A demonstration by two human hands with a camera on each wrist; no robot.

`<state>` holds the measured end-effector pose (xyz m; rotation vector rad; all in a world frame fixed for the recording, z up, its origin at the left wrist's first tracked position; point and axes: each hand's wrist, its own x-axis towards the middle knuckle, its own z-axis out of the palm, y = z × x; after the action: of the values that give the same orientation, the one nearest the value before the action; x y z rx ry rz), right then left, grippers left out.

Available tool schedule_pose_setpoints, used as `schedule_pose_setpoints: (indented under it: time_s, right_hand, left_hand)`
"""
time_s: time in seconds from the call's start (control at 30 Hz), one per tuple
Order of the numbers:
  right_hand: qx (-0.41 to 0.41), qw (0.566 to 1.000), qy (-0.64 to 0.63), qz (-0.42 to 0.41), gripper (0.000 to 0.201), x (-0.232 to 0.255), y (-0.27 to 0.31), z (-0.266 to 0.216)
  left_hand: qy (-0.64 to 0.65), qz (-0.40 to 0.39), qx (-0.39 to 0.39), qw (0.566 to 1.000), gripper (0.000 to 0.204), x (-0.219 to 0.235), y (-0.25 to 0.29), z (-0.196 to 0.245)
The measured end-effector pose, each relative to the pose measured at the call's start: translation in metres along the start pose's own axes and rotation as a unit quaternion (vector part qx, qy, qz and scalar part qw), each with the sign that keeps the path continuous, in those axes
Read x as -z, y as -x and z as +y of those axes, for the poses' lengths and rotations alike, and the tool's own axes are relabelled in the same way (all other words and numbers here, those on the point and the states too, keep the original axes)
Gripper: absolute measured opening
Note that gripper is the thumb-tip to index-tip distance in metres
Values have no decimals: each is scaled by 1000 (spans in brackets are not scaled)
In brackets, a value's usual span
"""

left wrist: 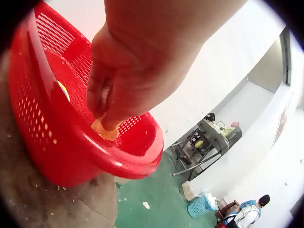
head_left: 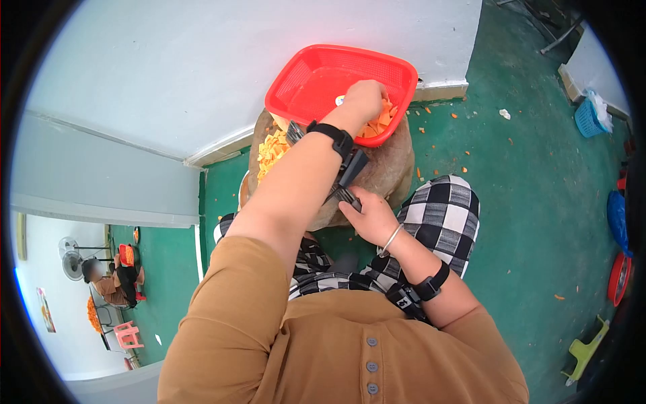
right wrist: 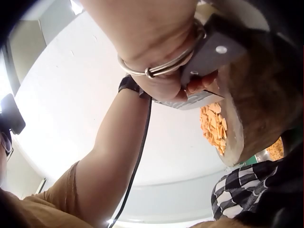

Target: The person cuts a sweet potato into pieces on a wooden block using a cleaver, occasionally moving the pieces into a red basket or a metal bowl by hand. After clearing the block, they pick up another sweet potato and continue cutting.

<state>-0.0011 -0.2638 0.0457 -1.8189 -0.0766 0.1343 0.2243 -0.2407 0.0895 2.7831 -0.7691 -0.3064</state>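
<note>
My left hand [head_left: 365, 101] reaches over the near right rim into a red plastic basket [head_left: 319, 84]. Its thumb and fingers pinch a flat orange vegetable piece [left wrist: 105, 130] inside that rim. More orange pieces [head_left: 383, 122] lie in the basket under the hand. Low in front of my knees, my right hand [head_left: 371, 214] grips the dark riveted handle of a knife [right wrist: 213, 51]; part of its broad blade [right wrist: 194, 100] shows past the fingers. A pile of cut orange pieces [head_left: 272, 153] lies on the round chopping block [head_left: 385, 165], left of the basket.
A white wall [head_left: 202, 74] stands right behind the basket. Orange scraps dot the green floor [head_left: 511, 222]. A blue basket [head_left: 589, 116], a red basin [head_left: 619, 279] and a green stool [head_left: 584, 350] stand to the right. Another person [head_left: 114, 286] sits far left near a fan [head_left: 71, 259].
</note>
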Motion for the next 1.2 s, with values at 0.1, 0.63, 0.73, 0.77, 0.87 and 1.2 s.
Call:
schedule_pose_setpoints:
  time_s: [0.1,0.63,0.73,0.77,0.87,1.2]
  right_hand:
    - [-10,1000,14,-3,31,4,1,-7]
    - [15,999,45,-8,26,2,5,-9]
    - [20,995,93,-40,26,0,8,-10]
    - [20,994,95,-47,26,-1,8,-10]
    - [36,994,97,-46,27,-1,11,-10]
    - [113,967,190,-123,26,-6,18,-13]
  left_hand:
    - [44,47,32,997,25,12,9,-11]
    - [383,258,34,886,21,57,124,-42]
    - [406,373,63,832,21,58,186,-71]
    - [415,407,81,810,21,62,210,-72]
    - [444,458,143,757,20,41,269,-106]
    - [546,195,276,766,13,-91,343,-102]
